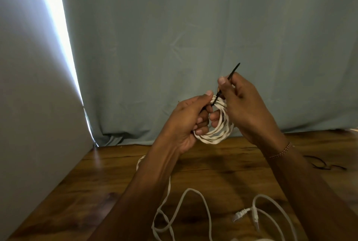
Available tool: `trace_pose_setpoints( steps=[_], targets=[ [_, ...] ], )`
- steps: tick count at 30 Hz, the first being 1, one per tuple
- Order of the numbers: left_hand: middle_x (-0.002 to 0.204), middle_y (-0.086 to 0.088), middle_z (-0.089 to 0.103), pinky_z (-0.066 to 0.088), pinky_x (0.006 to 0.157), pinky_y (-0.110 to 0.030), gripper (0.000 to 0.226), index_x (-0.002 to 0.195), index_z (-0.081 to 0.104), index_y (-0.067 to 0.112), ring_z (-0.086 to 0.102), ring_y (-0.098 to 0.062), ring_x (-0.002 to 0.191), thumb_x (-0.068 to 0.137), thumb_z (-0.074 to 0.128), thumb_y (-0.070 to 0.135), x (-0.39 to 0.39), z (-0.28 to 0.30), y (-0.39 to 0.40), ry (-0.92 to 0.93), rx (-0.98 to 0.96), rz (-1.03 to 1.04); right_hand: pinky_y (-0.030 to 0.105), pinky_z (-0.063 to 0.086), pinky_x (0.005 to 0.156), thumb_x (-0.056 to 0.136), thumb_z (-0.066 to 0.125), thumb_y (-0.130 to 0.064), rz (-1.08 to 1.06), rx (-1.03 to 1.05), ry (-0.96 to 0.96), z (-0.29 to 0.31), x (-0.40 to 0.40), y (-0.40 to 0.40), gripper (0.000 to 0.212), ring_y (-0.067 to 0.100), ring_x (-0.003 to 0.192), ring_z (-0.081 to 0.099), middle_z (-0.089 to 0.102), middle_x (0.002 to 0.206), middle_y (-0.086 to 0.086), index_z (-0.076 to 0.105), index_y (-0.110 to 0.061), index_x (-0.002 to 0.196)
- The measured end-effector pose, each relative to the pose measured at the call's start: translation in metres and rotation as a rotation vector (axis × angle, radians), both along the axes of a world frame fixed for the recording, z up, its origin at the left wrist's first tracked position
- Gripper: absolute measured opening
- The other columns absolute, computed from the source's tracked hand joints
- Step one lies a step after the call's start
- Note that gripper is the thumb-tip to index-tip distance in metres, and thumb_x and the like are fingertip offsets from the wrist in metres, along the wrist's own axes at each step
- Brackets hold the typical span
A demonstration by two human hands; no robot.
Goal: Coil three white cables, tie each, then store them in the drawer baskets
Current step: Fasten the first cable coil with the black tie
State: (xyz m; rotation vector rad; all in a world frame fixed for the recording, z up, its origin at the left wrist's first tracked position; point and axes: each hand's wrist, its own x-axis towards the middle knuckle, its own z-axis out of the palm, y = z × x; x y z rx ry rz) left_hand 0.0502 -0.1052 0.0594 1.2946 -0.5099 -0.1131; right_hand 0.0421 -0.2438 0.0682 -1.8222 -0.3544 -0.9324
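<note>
Above the worktop's (222, 163) far edge, left hand (186, 122) grips the coiled white cable (215, 134); right hand (244, 103) pinches the black tie (231, 74). Risk: uneven tightening lets loops spring loose. Uncoiled cables (193, 209) lie near edge.

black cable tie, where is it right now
In the head view, right of centre: the black cable tie is pinched by the right hand, running down to the coiled white cable.
</note>
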Motion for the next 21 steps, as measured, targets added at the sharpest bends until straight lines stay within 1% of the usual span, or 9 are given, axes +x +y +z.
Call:
trace_pose_setpoints(
  steps=[2,4,6,8,11,13,16,18,21],
  targets=[
    [0.042,0.002,0.042,0.023,0.035,-0.018,0.037,0.078,0.055,0.004,0.028,-0.006,0.033,0.103,0.054,0.031,-0.002,-0.001,-0.001,-0.028,0.057,0.052,0.026,0.049,0.065,0.105,0.046,-0.041,-0.083,-0.051,-0.035,0.0,0.0,-0.004,0.035,0.006,0.072,0.063,0.066,0.082,-0.007,0.06,-0.011,0.095],
    [0.041,0.003,0.035,0.022,0.034,-0.019,0.038,0.078,0.056,0.004,0.024,-0.005,0.032,0.103,0.056,0.033,-0.002,-0.002,-0.003,-0.029,0.08,0.079,0.027,0.054,0.064,0.104,0.047,-0.04,-0.125,-0.083,-0.064,-0.001,0.002,-0.008,0.033,0.008,0.071,0.067,0.068,0.082,-0.007,0.06,-0.012,0.093],
    [0.04,0.003,0.034,0.023,0.034,-0.019,0.041,0.077,0.056,0.004,0.024,-0.006,0.032,0.102,0.056,0.035,-0.004,-0.003,-0.007,-0.016,0.085,0.083,0.015,0.049,0.058,0.105,0.048,-0.036,-0.185,-0.125,-0.117,-0.001,0.003,-0.01,0.032,0.004,0.068,0.064,0.067,0.076,-0.005,0.058,-0.01,0.09],
    [0.042,0.002,0.039,0.024,0.035,-0.019,0.041,0.079,0.058,0.004,0.025,-0.006,0.033,0.103,0.054,0.038,-0.005,-0.003,-0.011,-0.01,0.086,0.083,0.009,0.042,0.052,0.106,0.049,-0.031,-0.24,-0.154,-0.169,-0.002,0.003,-0.009,0.031,0.001,0.067,0.061,0.065,0.072,-0.001,0.056,-0.006,0.089],
    [0.05,0.0,0.042,0.026,0.037,-0.018,0.032,0.101,0.058,0.007,0.03,-0.006,0.037,0.104,0.052,0.038,-0.005,-0.005,-0.012,-0.006,0.072,0.087,0.006,0.039,0.042,0.106,0.049,-0.027,-0.209,-0.132,-0.171,-0.003,0.001,-0.007,0.028,-0.002,0.057,0.063,0.06,0.068,0.0,0.052,-0.005,0.088],
    [0.062,-0.007,0.05,0.029,0.038,-0.018,0.029,0.113,0.057,0.008,0.036,-0.006,0.04,0.105,0.05,0.035,-0.005,-0.005,-0.012,-0.057,0.083,0.084,0.009,0.04,0.042,0.105,0.05,-0.028,-0.259,-0.166,-0.202,-0.003,0.002,-0.009,0.025,0.003,0.058,0.063,0.058,0.065,-0.004,0.049,-0.01,0.087],
    [0.073,-0.017,0.055,0.034,0.04,-0.02,0.026,0.106,0.059,0.009,0.037,-0.008,0.039,0.105,0.05,0.033,-0.005,-0.006,-0.013,-0.121,0.089,0.077,0.022,0.044,0.05,0.105,0.051,-0.028,-0.315,-0.208,-0.261,-0.004,0.008,-0.013,0.025,0.014,0.057,0.061,0.061,0.065,0.002,0.047,-0.013,0.085],
    [0.075,-0.015,0.052,0.038,0.042,-0.023,0.025,0.102,0.06,0.011,0.036,-0.011,0.042,0.104,0.052,0.034,-0.004,-0.005,-0.012,-0.126,0.095,0.079,0.027,0.045,0.052,0.105,0.052,-0.029,-0.306,-0.232,-0.29,-0.005,0.01,-0.013,0.025,0.016,0.058,0.061,0.063,0.067,0.005,0.048,-0.014,0.086],
    [0.08,-0.011,0.053,0.046,0.045,-0.027,0.024,0.096,0.062,0.01,0.046,-0.016,0.054,0.101,0.059,0.033,-0.002,-0.007,-0.008,-0.17,0.117,0.11,0.029,0.049,0.053,0.103,0.055,-0.032,-0.309,-0.271,-0.312,-0.005,0.01,-0.012,0.024,0.016,0.059,0.062,0.064,0.068,0.004,0.053,-0.015,0.086]
  ],
)
